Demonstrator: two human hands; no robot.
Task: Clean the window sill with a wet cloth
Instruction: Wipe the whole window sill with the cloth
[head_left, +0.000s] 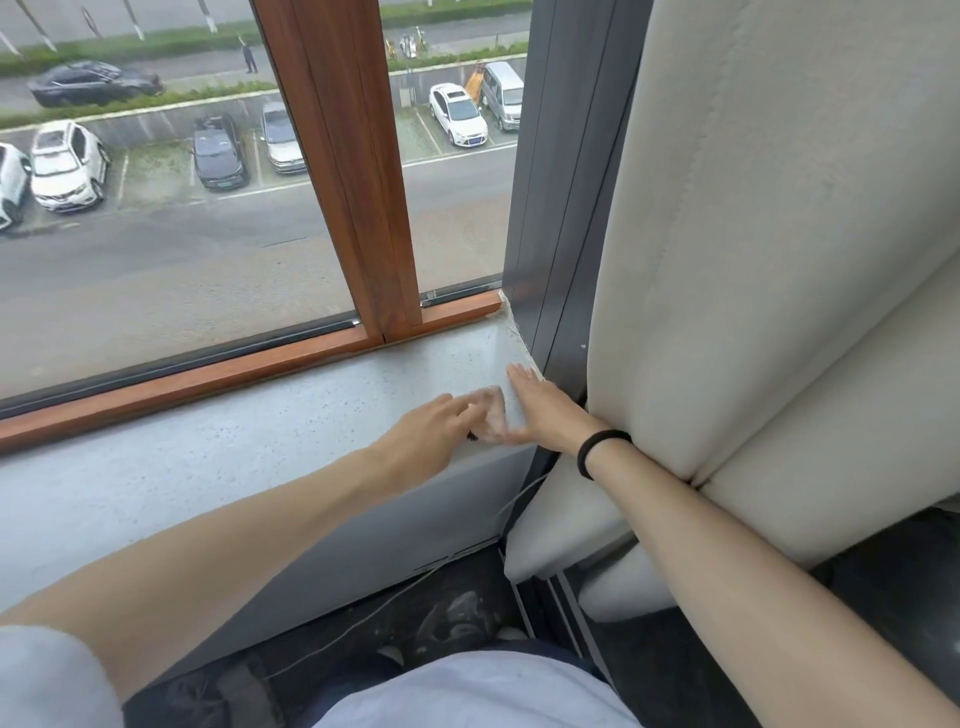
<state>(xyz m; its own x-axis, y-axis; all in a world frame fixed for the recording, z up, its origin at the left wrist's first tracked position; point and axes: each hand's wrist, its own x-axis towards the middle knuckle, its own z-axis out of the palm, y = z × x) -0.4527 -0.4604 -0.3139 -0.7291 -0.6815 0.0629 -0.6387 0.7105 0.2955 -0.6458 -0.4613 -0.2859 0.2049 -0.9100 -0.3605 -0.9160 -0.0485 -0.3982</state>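
Pressing the cloth (491, 415) onto the window sill (260, 441) near its right end, the left hand (431, 422) spreads straight fingers (458, 405), likely for wiping pressure. The right hand (540, 410) lies flat beside it, gripping nothing.

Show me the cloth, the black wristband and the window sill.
cloth (492, 415): head view, its pale crumpled middle.
black wristband (584, 458): head view, the band's outer curve.
window sill (234, 457): head view, bare speckled top.

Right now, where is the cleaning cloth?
In the head view, the cloth lies on the window sill near its right end, between the left hand and right hand.
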